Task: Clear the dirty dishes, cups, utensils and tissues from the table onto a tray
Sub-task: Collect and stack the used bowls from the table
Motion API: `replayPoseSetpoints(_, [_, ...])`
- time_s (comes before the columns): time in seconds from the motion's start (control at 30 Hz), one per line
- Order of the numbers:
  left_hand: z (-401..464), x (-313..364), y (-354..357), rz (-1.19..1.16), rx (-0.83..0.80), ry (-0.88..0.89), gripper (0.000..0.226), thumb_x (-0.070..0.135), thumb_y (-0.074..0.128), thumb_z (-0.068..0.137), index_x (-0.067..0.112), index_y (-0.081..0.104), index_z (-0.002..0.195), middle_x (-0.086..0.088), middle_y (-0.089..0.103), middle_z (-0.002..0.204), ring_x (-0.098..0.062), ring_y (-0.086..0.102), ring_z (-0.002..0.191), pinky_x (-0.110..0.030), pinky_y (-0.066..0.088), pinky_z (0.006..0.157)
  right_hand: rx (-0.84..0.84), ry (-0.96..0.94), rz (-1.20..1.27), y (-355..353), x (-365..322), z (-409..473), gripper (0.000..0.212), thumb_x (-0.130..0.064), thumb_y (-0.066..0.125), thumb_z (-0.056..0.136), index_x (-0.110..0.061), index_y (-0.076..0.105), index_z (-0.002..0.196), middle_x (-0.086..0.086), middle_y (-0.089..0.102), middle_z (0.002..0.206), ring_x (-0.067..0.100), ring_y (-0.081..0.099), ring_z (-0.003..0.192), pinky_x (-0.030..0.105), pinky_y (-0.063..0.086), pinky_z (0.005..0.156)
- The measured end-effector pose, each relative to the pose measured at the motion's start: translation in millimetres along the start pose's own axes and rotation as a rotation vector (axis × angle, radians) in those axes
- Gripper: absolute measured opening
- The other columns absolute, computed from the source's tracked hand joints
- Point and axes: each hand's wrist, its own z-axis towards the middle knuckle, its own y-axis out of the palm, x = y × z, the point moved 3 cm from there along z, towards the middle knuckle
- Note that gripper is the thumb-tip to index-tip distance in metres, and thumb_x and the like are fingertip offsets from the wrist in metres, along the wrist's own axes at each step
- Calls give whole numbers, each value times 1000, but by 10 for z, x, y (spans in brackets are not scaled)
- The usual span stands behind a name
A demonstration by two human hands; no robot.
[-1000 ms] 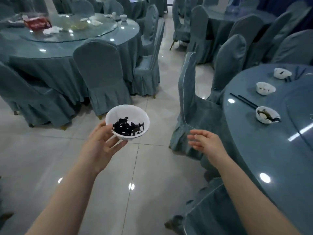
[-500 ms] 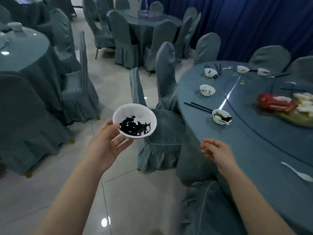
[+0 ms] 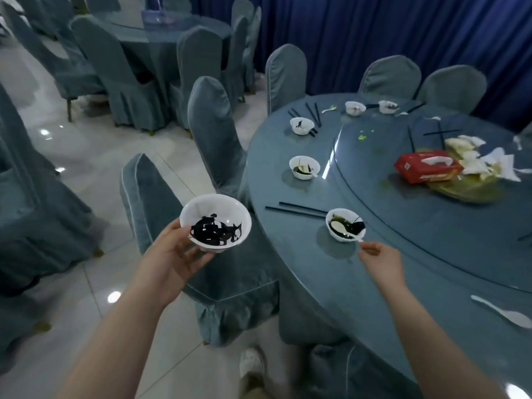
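My left hand [image 3: 172, 260] holds a white bowl [image 3: 216, 221] with dark leftovers, cupped from below, out over a chair beside the table. My right hand [image 3: 380, 262] reaches over the round blue table [image 3: 403, 283] and pinches the handle tip of a white spoon [image 3: 357, 239] lying in the nearest dirty bowl [image 3: 345, 225]. Black chopsticks [image 3: 296, 210] lie just left of that bowl. More dirty bowls stand along the rim: one [image 3: 304, 167], another [image 3: 301, 125], and two at the far side [image 3: 355, 108]. A loose white spoon [image 3: 501, 311] lies at the right.
On the glass turntable [image 3: 417, 220] sit a red tissue box [image 3: 427, 169], crumpled tissues [image 3: 489, 162] and a yellowish platter [image 3: 466, 191]. Covered chairs [image 3: 213, 133] ring the table; one [image 3: 161, 203] stands under my left hand. Another table [image 3: 161, 30] is behind. No tray is in view.
My view swung further right onto the dirty table. My right hand moved forward from the table edge to the nearest bowl and took its spoon handle. The left hand kept the bowl.
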Motion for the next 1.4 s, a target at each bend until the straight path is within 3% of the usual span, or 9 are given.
replayPoseSetpoints(0.13, [738,-9,426,13,0,-47,18,18,50,93,21,62,106,-7,72,97,-25,69,83,-35,60,69,10,-92,-263,262,-76,748,24,-11,62,84,-12,66,107,6,69,102,24,62,92,28,43,75])
replayPoseSetpoints(0.33, [1432,-21,809,63,-25,-92,23,19,50,92,21,61,112,-6,71,102,-25,68,88,-39,58,78,-113,-9,-694,624,-111,1301,17,-23,58,84,-21,58,101,4,63,99,25,50,104,28,39,68])
replayPoseSetpoints(0.5, [1842,-126,1078,86,-40,-186,17,17,50,93,21,63,103,-5,73,92,-22,71,80,-37,60,69,-156,5,-874,717,-75,1427,26,-13,49,87,-20,62,108,4,64,105,25,52,106,28,43,74])
replayPoseSetpoints(0.63, [2044,-268,1267,65,-67,-242,13,16,51,93,19,63,98,-5,74,84,-21,72,75,-39,60,66,-124,2,-775,609,-34,1401,26,-14,49,89,-21,69,104,5,67,100,26,55,102,30,48,76])
replayPoseSetpoints(0.8, [2185,-505,1529,78,-110,-337,8,16,55,92,17,62,89,-7,73,80,-25,70,77,-41,60,65,113,52,-387,198,126,1278,17,-17,63,86,-16,72,99,2,72,99,22,65,94,24,40,70])
replayPoseSetpoints(0.93, [2249,-652,1695,86,-130,-387,7,15,56,91,16,62,91,-10,70,86,-29,66,84,-44,60,69,252,204,-330,-104,481,1098,15,-20,61,87,-15,71,97,4,72,98,27,65,91,29,42,69])
replayPoseSetpoints(1.2, [2225,-826,1754,123,-133,-432,8,15,54,93,15,62,95,-8,72,71,-27,67,77,-39,60,61,159,269,-385,-18,784,967,14,-22,63,86,-16,74,93,5,69,98,28,60,97,33,48,82])
replayPoseSetpoints(1.3, [2196,-844,1747,134,-132,-435,10,15,55,92,15,63,98,-10,72,79,-27,68,79,-39,59,61,304,214,-289,4,629,978,14,-27,62,87,-17,72,85,1,66,89,26,61,91,33,45,76])
replayPoseSetpoints(1.4, [2170,-850,1709,151,-119,-433,11,15,55,92,17,64,99,-13,67,94,-30,66,88,-40,59,62,167,302,-69,161,464,1053,24,-37,62,88,-15,66,99,-1,67,87,24,65,92,29,44,71])
